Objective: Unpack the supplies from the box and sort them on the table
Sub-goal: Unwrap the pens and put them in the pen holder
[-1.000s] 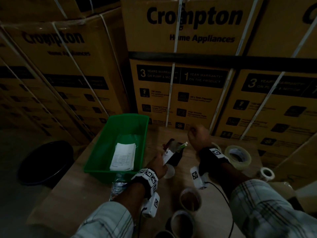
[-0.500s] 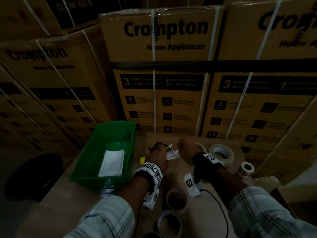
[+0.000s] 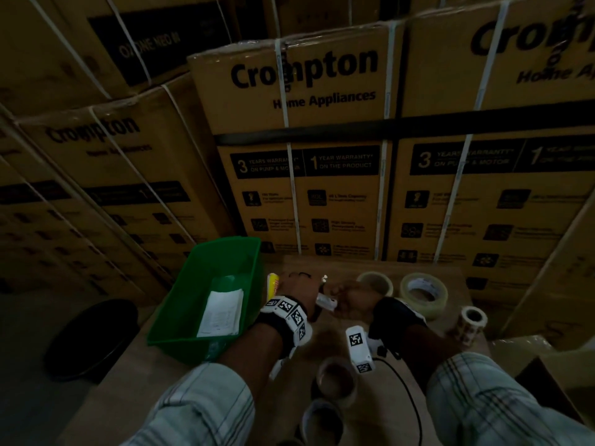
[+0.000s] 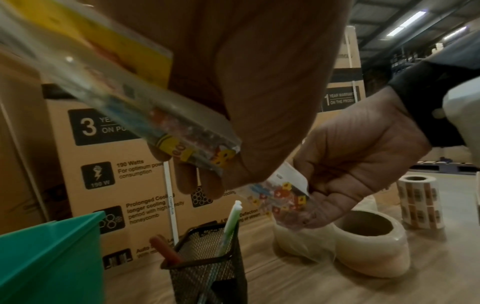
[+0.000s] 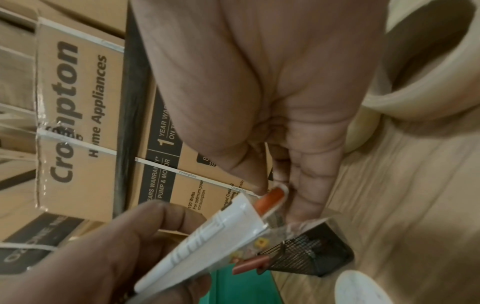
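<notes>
We record two clear packets of small coloured pieces held above the table [image 3: 418,410], over a black mesh pen holder [image 4: 207,269]. The first packet [image 4: 145,107], with a yellow header card, lies across the left hand [image 4: 249,86], whose fingers curl round it from beneath. The second packet [image 4: 281,202], with a white header, is pinched at its top edge between thumb and fingers of the right hand [image 4: 355,164]; it hangs below that grip. The head view is dim, so the packets' contents are possibly pins or clips. Beside the left hand stands a green bin [image 3: 180,304] holding paper. Tape rolls [image 3: 425,292] and a label roll [image 3: 471,323] sit near the right hand. Strapped cartons [image 3: 299,130] stand behind.
</notes>
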